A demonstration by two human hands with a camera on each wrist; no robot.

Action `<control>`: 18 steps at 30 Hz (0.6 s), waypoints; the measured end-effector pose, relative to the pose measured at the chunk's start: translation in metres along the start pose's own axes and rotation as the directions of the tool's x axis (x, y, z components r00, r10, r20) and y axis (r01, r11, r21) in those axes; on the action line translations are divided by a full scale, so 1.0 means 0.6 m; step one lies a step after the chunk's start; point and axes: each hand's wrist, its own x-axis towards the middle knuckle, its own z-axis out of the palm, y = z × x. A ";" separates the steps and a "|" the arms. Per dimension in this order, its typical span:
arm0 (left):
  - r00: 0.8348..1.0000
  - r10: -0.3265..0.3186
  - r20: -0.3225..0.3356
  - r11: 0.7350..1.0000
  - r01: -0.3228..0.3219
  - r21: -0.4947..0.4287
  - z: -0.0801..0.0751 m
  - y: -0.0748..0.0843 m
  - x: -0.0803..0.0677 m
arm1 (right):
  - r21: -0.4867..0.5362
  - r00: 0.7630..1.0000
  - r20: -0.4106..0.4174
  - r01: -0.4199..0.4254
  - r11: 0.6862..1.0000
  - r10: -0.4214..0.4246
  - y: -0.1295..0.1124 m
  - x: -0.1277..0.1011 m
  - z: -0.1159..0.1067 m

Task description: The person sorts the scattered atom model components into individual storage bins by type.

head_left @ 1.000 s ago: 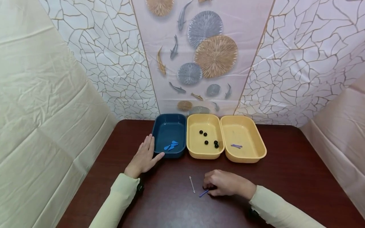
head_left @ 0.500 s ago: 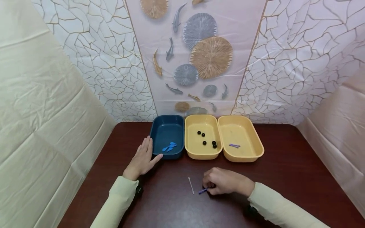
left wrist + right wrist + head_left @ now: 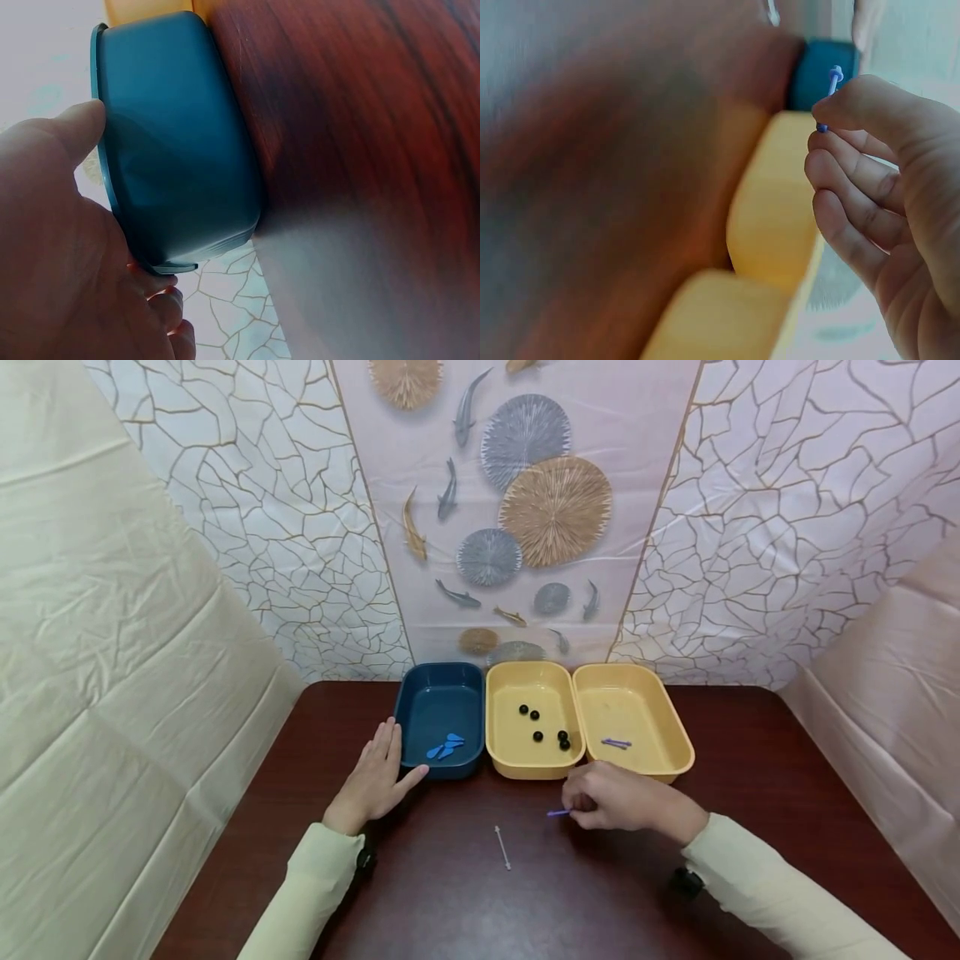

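Observation:
My right hand point(image 3: 630, 797) pinches a small purple stick with knobbed ends point(image 3: 557, 813) between thumb and forefinger, just in front of the yellow trays. The right wrist view shows the purple stick point(image 3: 835, 79) poking out past the thumb. My left hand point(image 3: 371, 781) rests at the left front corner of the dark blue tray point(image 3: 468, 768), its fingers straight along the side and its thumb at the front rim. A whitish stick of similar shape point(image 3: 502, 848) lies on the table, left of and nearer than the right hand.
Several blue drop-shaped pieces point(image 3: 447, 746) lie in the blue tray. The middle yellow tray point(image 3: 536, 771) has several black beads point(image 3: 537, 737). In the right yellow tray point(image 3: 681, 756) are purple sticks point(image 3: 617, 743). All three trays stand side by side on the dark red table point(image 3: 420, 893).
My right hand has picked up the purple stick from beside the whitish one and moved with it away from me and to the right. My left hand has stayed at the blue tray.

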 end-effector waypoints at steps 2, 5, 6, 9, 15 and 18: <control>1.000 0.004 0.002 1.000 -0.004 0.004 -0.001 0.000 0.001 | -0.001 0.999 -0.044 -0.019 1.000 0.019 0.009 -0.009 -0.015; 1.000 0.003 0.002 1.000 -0.003 0.003 -0.002 0.000 0.001 | -0.015 0.991 -0.127 -0.038 0.999 0.036 0.026 -0.022 -0.037; 1.000 0.004 0.003 1.000 -0.004 0.001 -0.003 0.000 0.001 | -0.019 0.988 -0.153 -0.040 0.999 0.037 0.032 -0.026 -0.044; 1.000 0.003 0.007 1.000 -0.003 -0.009 -0.004 0.000 0.002 | -0.036 0.978 -0.205 -0.053 0.998 0.045 0.046 -0.037 -0.065; 1.000 0.002 0.004 1.000 -0.002 -0.013 -0.001 -0.002 0.001 | -0.047 0.970 -0.175 -0.180 0.983 0.169 0.069 -0.057 -0.099; 1.000 0.001 -0.002 1.000 -0.001 -0.014 0.001 -0.004 0.001 | -0.051 0.956 -0.155 -0.258 0.965 0.247 0.082 -0.063 -0.111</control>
